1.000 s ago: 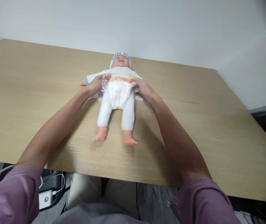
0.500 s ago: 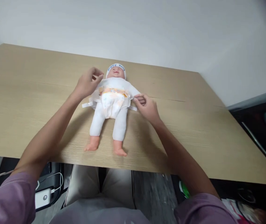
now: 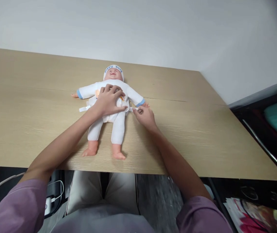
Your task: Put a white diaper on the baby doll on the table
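A baby doll [image 3: 119, 129] in white clothes with blue cuffs and a lettered headband lies on its back, its feet toward me. Around its hips is a diaper [image 3: 109, 119], whose printed front is largely hidden under my left hand [image 3: 109, 101]. That hand lies spread across the doll's belly, fingers apart. My right hand [image 3: 146, 117] pinches the white diaper tab [image 3: 132, 110] sticking out on the right side, just below the doll's arm. The opposite tab [image 3: 83, 109] sticks out loose on the left.
The doll rests on a wooden table [image 3: 189, 139] that meets a pale wall [image 3: 153, 32]. A dark object with a metal edge [image 3: 267, 145] stands at the right. Under the table's front edge are a white charger [image 3: 48, 205] with a cable and some printed papers [image 3: 255, 216].
My left hand has moved from beside the doll's shoulder onto its belly. My right hand has gone from the doll's sleeve to the right tab. Both doll arms now lie spread outward.
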`<state>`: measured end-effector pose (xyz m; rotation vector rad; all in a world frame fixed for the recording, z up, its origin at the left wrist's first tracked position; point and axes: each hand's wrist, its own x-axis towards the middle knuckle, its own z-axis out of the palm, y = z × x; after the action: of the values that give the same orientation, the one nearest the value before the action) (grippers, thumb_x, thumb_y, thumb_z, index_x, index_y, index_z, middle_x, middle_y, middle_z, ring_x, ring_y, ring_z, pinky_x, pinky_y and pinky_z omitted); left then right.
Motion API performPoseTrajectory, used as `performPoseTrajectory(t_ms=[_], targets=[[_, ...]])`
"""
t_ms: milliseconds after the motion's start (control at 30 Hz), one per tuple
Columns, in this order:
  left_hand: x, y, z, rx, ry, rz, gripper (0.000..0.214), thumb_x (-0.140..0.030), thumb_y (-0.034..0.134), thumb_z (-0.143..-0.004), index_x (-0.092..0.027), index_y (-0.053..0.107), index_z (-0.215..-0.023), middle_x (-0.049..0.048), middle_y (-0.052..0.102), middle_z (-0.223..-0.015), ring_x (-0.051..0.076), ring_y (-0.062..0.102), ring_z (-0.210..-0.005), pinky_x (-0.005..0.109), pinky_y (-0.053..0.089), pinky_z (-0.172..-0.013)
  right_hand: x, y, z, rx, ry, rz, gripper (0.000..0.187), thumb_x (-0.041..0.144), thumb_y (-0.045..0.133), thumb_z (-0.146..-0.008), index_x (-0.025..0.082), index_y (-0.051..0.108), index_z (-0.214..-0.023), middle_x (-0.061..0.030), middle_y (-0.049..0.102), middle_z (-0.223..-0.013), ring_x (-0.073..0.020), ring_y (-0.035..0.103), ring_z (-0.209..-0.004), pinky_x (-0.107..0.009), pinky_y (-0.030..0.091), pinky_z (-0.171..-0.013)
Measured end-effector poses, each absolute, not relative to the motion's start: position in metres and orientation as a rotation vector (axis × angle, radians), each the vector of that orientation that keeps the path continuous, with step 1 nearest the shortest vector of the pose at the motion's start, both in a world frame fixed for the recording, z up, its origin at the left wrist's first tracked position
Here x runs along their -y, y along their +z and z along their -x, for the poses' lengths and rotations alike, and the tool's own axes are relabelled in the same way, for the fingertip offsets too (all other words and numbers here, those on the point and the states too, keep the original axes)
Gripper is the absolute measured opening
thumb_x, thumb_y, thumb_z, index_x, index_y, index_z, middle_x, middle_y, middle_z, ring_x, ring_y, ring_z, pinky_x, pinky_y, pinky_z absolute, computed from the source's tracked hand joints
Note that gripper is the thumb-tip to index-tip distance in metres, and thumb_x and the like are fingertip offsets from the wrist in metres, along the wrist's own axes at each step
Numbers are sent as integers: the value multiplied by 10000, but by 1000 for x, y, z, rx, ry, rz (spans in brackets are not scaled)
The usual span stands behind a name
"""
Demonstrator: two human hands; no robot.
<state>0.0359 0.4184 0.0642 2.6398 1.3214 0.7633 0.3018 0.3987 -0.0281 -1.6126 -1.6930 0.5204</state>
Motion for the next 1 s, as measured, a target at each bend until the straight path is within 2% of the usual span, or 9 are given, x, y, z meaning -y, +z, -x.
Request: performPoseTrajectory(t_ms=[133,233,500,567,633,700,767,867,1000], targets=[[-419,63,-36,-1321,753,-2637,600,-635,862,-883,-274,773,-1354,155,680,-1545,519,511,-1441,684,376,-1223,-399,-11,-303,1574,762,1424,577,821,620,-912,277,587,-722,10,552,-685,-208,547,-713,-347,474,-719],[-417,65,-37,-1328,733,-2641,598,-627,855,-891,-270,761,-1362,161,668,-1562,520,507,-1446,686,380,-1216,-407,6,-291,1550,838,1325,545,778,648,-924,271,572,-739,16,543,-721,-199,563,-757,-339,499,-759],[-419,63,-35,-1351,756,-2585,719,-475,883,-824,-228,669,-1464,165,686,-1548,500,503,-1438,653,406,-1190,-430,25,-223,1736,655,1269,418,640,618,-1059,277,567,-858,-1,631,-787,-206,610,-755,-366,550,-785],[-423,60,-33,-1333,774,-2544,770,-491,894,-806,-234,646,-1488,157,689,-1557,493,507,-1421,649,413,-1186,-417,24,-220,1736,589,1244,349,604,618,-1083,267,636,-994,-43,711,-924,-224,670,-826,-384,598,-840],[-427,59,-30,-1297,779,-2505,819,-546,904,-796,-236,632,-1503,156,689,-1567,491,510,-1412,656,419,-1190,-399,22,-221,1766,468,1199,355,571,604,-1109,251,704,-1227,-117,762,-1202,-271,729,-1063,-436,628,-995],[-431,61,-25,-1234,768,-2479,869,-590,913,-783,-227,624,-1517,159,686,-1576,492,509,-1429,672,410,-1223,-382,20,-224,1857,333,1169,443,529,521,-1161,260,698,-1466,-153,710,-1461,-317,679,-1357,-512,567,-1202],[-432,66,-19,-1140,760,-2451,906,-611,920,-778,-223,611,-1536,158,678,-1594,479,509,-1473,664,408,-1267,-371,19,-227,1969,249,1163,529,485,395,-1207,287,633,-1637,-147,647,-1596,-329,585,-1531,-563,474,-1324],[-430,74,-2,-983,810,-2344,856,-646,855,-874,-226,579,-1566,160,642,-1637,407,567,-1500,561,486,-1261,-366,19,-233,2096,166,1172,593,464,323,-1224,299,540,-1750,-137,600,-1668,-335,542,-1572,-572,449,-1344],[-424,62,34,-1118,1040,-2189,585,-666,600,-1091,-232,604,-1484,160,666,-1596,317,646,-1440,485,519,-1231,-367,26,-238,2154,80,1174,603,493,335,-1223,291,550,-1749,-142,599,-1674,-373,544,-1536,-600,444,-1321]])
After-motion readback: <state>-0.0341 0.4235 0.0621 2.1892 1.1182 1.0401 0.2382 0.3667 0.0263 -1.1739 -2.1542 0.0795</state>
